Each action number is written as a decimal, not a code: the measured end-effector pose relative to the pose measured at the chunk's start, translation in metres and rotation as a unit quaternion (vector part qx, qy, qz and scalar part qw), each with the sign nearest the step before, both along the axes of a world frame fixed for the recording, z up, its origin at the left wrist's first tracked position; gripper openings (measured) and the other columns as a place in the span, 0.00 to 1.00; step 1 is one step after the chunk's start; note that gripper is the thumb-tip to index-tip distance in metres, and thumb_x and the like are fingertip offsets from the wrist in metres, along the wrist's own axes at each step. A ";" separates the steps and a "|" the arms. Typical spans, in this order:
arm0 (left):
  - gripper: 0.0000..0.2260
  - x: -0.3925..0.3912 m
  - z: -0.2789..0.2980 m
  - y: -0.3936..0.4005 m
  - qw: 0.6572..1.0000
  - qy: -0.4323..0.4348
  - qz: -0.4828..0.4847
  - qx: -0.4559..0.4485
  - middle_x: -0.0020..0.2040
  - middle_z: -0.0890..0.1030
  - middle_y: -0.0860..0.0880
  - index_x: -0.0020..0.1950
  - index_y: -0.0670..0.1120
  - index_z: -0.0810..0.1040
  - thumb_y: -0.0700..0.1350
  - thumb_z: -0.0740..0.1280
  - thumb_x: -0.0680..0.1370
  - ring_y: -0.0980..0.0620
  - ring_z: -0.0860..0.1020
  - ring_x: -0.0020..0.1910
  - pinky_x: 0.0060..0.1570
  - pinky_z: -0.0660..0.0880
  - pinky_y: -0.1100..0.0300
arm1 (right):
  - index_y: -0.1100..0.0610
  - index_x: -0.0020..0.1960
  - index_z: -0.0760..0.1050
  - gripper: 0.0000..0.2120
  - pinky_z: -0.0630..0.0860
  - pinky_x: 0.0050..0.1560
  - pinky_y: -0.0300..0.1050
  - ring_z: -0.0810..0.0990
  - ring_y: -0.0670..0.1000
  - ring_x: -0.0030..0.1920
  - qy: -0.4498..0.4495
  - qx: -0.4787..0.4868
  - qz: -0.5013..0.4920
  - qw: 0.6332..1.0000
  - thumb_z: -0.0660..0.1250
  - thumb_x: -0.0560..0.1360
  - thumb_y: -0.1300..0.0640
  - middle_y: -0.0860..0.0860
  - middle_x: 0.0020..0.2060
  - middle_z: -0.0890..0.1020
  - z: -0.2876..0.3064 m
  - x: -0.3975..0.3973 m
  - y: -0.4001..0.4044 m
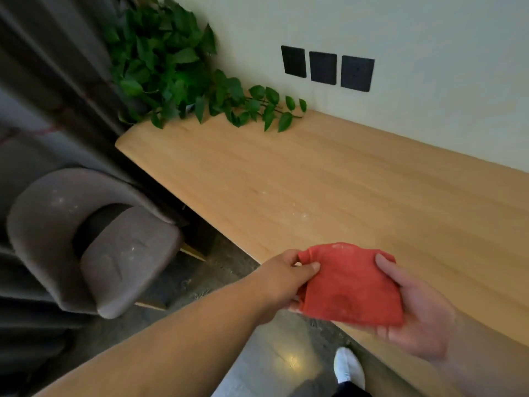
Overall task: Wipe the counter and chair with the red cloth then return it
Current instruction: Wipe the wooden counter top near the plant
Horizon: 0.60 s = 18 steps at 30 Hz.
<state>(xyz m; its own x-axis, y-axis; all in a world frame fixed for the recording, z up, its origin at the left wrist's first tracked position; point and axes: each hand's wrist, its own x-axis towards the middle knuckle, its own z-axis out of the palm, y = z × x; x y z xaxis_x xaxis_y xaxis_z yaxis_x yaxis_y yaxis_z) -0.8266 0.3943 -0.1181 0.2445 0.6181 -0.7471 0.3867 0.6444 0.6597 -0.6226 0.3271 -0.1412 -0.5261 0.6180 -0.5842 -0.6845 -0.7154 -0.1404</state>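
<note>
A folded red cloth [349,285] is held in the air over the near edge of the wooden counter [329,179]. My left hand [286,279] pinches the cloth's left edge between thumb and fingers. My right hand [415,316] cradles the cloth from below and the right, thumb lying on top of it. A few pale specks dot the counter's middle. The grey upholstered chair [94,247] stands left of the counter on the floor, with light dusty marks on its seat and back.
A leafy green plant [177,70] sits at the counter's far left corner, vines trailing along the wall. Three black wall plates [326,68] are above the counter. Dark curtains [43,67] hang at left. My white shoe [349,368] is on the grey floor.
</note>
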 end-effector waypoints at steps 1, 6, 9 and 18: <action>0.11 -0.006 -0.009 0.013 1.000 -0.007 -0.008 -0.005 0.58 0.82 0.43 0.61 0.52 0.76 0.51 0.67 0.79 0.44 0.83 0.53 0.44 0.83 0.51 | 0.68 0.58 0.80 0.25 0.77 0.54 0.69 0.78 0.69 0.61 -0.001 -0.002 -0.017 1.000 0.70 0.74 0.47 0.67 0.62 0.78 -0.003 -0.006 0.008; 0.18 -0.052 -0.075 0.101 0.968 0.159 -0.118 0.155 0.57 0.79 0.52 0.66 0.52 0.73 0.54 0.67 0.78 0.53 0.80 0.50 0.47 0.77 0.57 | 0.56 0.68 0.74 0.28 0.77 0.53 0.70 0.80 0.68 0.59 -0.115 -0.043 -0.172 0.977 0.71 0.71 0.47 0.64 0.62 0.80 -0.037 -0.021 0.030; 0.28 -0.091 -0.123 0.163 0.908 0.306 -0.159 0.237 0.73 0.68 0.46 0.75 0.51 0.63 0.55 0.66 0.78 0.43 0.72 0.67 0.63 0.72 0.51 | 0.53 0.69 0.73 0.30 0.75 0.56 0.70 0.79 0.68 0.61 -0.175 -0.058 -0.264 0.947 0.74 0.69 0.46 0.63 0.63 0.80 -0.057 -0.030 0.028; 0.35 -0.138 -0.199 0.232 0.760 0.424 -0.300 0.391 0.82 0.42 0.46 0.80 0.48 0.41 0.64 0.45 0.79 0.45 0.41 0.80 0.77 0.41 0.47 | 0.41 0.55 0.78 0.08 0.83 0.47 0.49 0.86 0.45 0.48 -0.481 -0.084 -0.468 0.736 0.64 0.77 0.45 0.43 0.50 0.87 -0.078 -0.060 0.032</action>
<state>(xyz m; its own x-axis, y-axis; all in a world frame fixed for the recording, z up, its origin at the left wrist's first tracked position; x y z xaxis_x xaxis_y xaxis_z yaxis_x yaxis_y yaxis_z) -0.9651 0.6266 -0.3168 0.2934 0.9214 -0.2548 0.9557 -0.2768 0.0997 -0.6822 0.3595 -0.2192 0.7923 0.3230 -0.5176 -0.5302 -0.0551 -0.8461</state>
